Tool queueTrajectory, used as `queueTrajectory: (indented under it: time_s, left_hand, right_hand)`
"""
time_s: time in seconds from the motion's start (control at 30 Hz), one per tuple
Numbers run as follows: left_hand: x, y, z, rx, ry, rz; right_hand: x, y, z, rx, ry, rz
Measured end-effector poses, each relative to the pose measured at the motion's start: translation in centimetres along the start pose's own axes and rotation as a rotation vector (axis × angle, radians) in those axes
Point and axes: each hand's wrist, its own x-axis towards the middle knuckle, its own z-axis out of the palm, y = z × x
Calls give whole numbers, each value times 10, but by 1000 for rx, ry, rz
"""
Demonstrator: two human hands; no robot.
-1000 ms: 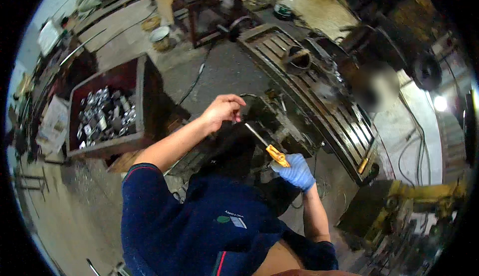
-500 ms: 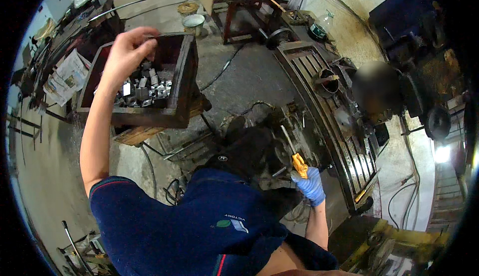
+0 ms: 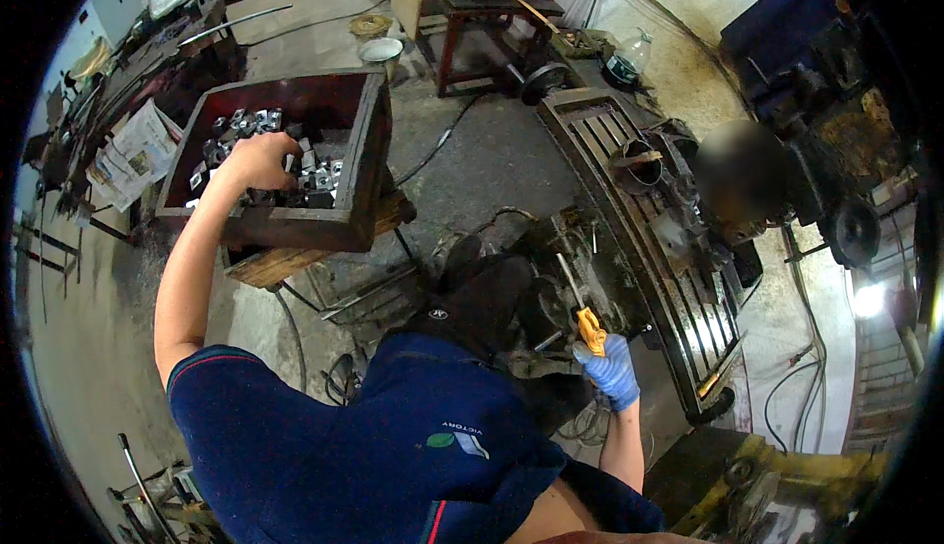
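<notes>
My bare left hand (image 3: 262,160) is down inside a dark wooden box (image 3: 364,165), over a heap of small blocky metal parts (image 3: 320,182). Its thumb and fingers are curved but apart, and the fingertips are partly lost among the parts. I make out no part lifted in it. My right hand (image 3: 614,372), in a blue glove, is closed round a tool with a yellow handle (image 3: 590,331) and a long straight metal shaft (image 3: 568,276). The shaft points away from me, beside a greasy machine base.
The box rests on a wooden board (image 3: 270,267) on a stand at my left. Along my right runs a long slotted metal frame (image 3: 644,239). Farther off are a pale basin (image 3: 381,50), a dark stool-like table (image 3: 447,67) and a hose (image 3: 433,155) on the floor.
My left hand has come down from above the box's far side into the metal parts, nearer to me. My right hand keeps its hold on the yellow-handled tool, almost unmoved.
</notes>
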Motion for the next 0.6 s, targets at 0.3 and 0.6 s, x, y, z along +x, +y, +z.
queueTrajectory:
  time_s: [0.3, 0.6]
  left_hand:
    - [6, 13, 13, 296, 30, -71]
    - [-6, 10, 22, 169, 171, -103]
  right_hand:
    - [7, 1, -1, -153, -22, -39]
    - [5, 9, 0, -121, -17, -63]
